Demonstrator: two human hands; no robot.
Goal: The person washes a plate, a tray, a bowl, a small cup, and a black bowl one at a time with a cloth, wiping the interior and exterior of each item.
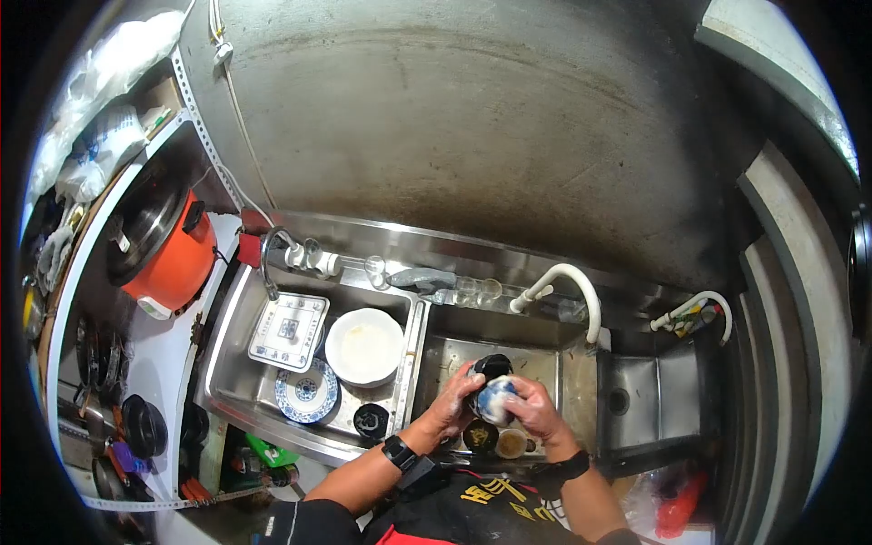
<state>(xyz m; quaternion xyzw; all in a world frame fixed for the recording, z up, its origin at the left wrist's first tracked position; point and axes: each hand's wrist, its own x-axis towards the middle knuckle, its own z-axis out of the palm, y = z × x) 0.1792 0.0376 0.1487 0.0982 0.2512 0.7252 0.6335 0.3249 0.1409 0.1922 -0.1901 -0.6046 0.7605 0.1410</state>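
Over the middle sink basin (534, 350), my left hand (450, 404) grips a small black bowl (491, 365), fingers wrapped around its side. My right hand (538, 414) presses a blue-and-white scrubbing cloth (495, 398), which looks foamy, against the bowl. Just below the hands, near the front of the basin, sit a dark bowl (480, 436) and a small round cup with brownish contents (511, 443). Part of the cloth and bowl is hidden by my fingers.
The left basin holds a square patterned plate (289, 329), a white bowl (364, 345), a blue-and-white plate (307, 391) and a black bowl (371, 421). A white faucet (595, 309) arches beside the right basin (649, 391). Glasses (478, 292) line the back ledge. An orange cooker (177, 263) stands left.
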